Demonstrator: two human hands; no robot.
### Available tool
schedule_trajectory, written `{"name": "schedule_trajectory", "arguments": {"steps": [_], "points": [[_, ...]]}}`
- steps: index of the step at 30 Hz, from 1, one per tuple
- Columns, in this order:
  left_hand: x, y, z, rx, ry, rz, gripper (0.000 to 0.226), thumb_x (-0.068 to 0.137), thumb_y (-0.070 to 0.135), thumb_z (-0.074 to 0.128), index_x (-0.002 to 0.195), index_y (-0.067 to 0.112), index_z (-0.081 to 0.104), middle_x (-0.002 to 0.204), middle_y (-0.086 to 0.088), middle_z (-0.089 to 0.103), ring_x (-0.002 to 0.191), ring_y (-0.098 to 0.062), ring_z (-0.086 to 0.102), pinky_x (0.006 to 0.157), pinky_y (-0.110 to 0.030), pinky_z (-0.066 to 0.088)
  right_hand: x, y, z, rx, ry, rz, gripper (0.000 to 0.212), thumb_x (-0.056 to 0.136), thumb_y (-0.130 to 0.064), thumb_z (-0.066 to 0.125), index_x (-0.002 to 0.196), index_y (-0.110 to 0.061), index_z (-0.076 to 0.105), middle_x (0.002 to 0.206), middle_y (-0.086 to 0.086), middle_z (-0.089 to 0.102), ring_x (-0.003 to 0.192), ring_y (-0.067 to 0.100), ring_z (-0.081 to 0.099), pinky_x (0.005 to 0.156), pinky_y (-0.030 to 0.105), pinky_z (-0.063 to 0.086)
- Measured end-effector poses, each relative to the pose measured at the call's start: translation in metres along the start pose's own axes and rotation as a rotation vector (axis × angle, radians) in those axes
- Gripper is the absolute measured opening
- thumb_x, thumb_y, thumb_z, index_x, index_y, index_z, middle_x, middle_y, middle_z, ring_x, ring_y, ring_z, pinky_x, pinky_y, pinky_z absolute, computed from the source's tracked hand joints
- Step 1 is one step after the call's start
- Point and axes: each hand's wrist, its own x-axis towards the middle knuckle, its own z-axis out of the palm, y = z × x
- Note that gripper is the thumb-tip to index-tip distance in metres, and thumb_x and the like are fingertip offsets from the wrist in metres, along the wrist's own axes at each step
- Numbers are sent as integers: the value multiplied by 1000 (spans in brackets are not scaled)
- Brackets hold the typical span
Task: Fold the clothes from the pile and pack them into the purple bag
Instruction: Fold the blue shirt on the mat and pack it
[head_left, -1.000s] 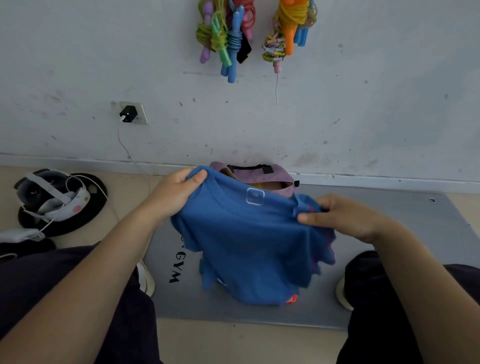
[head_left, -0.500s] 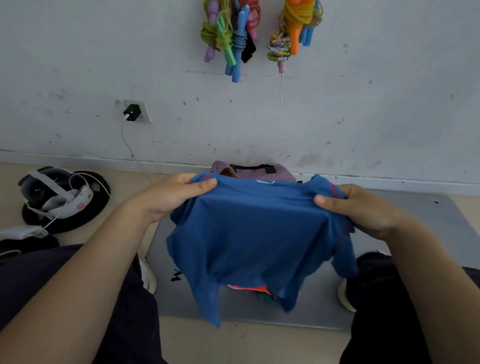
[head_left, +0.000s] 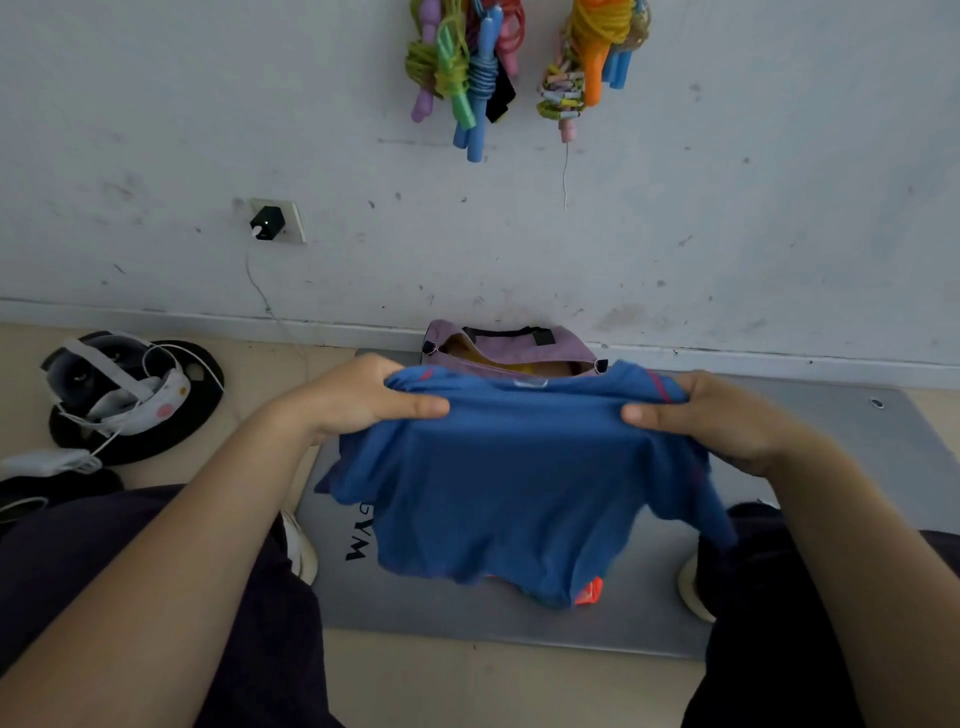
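Observation:
I hold a blue T-shirt (head_left: 514, 483) spread in the air above the grey mat (head_left: 810, 467). My left hand (head_left: 363, 397) grips its left shoulder and my right hand (head_left: 717, 415) grips its right shoulder. The shirt hangs down from both hands. Behind it, against the wall, stands the purple bag (head_left: 511, 345), open at the top with something yellow inside. An orange bit of the clothes pile (head_left: 589, 592) peeks out under the shirt's hem; the remainder of the pile is hidden.
A white headset with cables (head_left: 119, 384) lies on a black disc at the left. A charger (head_left: 267, 223) sits in a wall socket. Coloured skipping ropes (head_left: 467, 67) hang on the wall above. My knees and white shoes (head_left: 301, 545) flank the mat.
My hands have moved further apart and pulled the shirt's top edge straight between them. The shirt now hangs flatter and wider, covering more of the pile.

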Motion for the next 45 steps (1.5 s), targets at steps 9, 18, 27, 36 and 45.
{"name": "schedule_trajectory", "arguments": {"steps": [9,18,27,36,45], "points": [[3,2,17,-7,273,66,23,86,53,68,95,33,73,86,17,74,79,4,68,67,-18,48,5,3,16,101,193,-26,39,79,-47,66,105,-19,73,107,6,74,103,21,69,87,32,53],[-61,54,0,22,-63,119,33,73,63,74,90,34,75,95,11,76,85,-1,70,78,-19,51,-43,-35,6,276,-61,77,34,84,-36,68,107,-12,74,116,15,70,105,27,69,76,27,57],[17,38,-7,94,99,67,14,78,48,78,82,35,74,82,22,73,74,8,65,63,-8,45,18,-28,-17,76,77,165,45,82,-40,72,117,-12,68,110,6,74,102,24,70,87,33,56],[129,-209,138,227,-114,-353,26,85,32,75,79,9,63,84,-6,65,82,-22,61,64,-29,40,128,213,53,-471,3,480,25,87,-28,71,72,-14,56,71,3,54,74,19,48,59,25,36],[180,-271,167,59,-15,-349,19,82,33,77,81,20,63,81,6,65,75,-10,60,65,-26,44,171,292,55,-476,9,577,18,85,-29,73,93,-15,64,86,1,61,85,22,55,66,31,39]]}}
